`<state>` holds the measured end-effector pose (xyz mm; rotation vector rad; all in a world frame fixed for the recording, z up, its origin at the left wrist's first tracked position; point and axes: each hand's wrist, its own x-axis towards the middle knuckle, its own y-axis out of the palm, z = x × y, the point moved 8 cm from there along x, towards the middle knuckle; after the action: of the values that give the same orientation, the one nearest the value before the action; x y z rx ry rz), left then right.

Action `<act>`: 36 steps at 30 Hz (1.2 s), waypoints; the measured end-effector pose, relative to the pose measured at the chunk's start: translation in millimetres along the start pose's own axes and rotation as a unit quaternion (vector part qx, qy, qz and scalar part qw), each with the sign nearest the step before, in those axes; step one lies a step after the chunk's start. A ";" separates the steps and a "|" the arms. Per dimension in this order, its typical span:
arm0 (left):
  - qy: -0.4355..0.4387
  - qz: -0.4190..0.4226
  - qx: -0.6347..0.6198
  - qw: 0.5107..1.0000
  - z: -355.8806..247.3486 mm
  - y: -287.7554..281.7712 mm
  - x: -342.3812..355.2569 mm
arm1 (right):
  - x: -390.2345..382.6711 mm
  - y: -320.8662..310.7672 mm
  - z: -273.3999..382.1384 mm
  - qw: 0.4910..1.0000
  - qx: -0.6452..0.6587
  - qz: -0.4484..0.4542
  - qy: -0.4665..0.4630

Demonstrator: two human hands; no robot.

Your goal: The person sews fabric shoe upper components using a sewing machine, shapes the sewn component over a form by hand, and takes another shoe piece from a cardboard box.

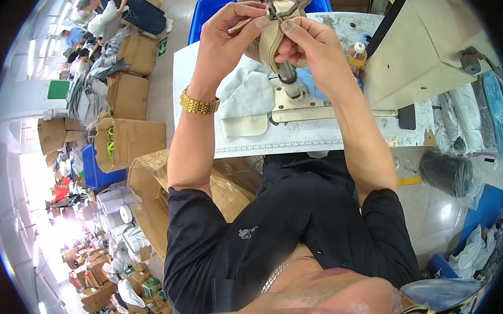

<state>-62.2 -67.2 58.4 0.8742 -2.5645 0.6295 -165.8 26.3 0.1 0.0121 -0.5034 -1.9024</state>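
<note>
Stitching step: left hand (pixel 226 35) and right hand (pixel 310 41) both pinch the beige shoe upper (pixel 271 43) on the post machine (pixel 288 83) at 12 o'clock. Next likely needs rotating the piece steadily.

Black short-sleeved shirt (pixel 293 226) with small pale chest mark, gold watch (pixel 199 105) on left wrist, thin neck chain (pixel 283 269)

Left hand (pixel 226 35) and right hand (pixel 312 44) pinch a beige shoe piece (pixel 272 43) (curved, padded) at the sewing machine (pixel 419 52).
</note>
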 end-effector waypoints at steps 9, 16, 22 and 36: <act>0.002 0.034 0.013 0.999 0.3 -1.2 3.6 | -1.0 0.7 1.4 1.000 0.004 0.014 0.020; -0.029 0.023 0.007 0.999 1.6 -0.1 2.8 | 4.0 -1.8 -0.8 0.999 0.020 0.004 0.025; -0.032 0.021 0.020 0.999 1.7 0.7 -1.1 | 2.1 -1.8 0.1 0.999 0.026 -0.008 0.029; -0.001 0.029 0.024 0.999 -0.9 -1.1 0.2 | -9.3 7.2 -0.5 0.997 0.029 -0.027 -0.060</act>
<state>-61.5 -67.6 59.6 0.8191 -2.5935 0.7110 -155.6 32.3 0.1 -0.0509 -0.6439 -1.9485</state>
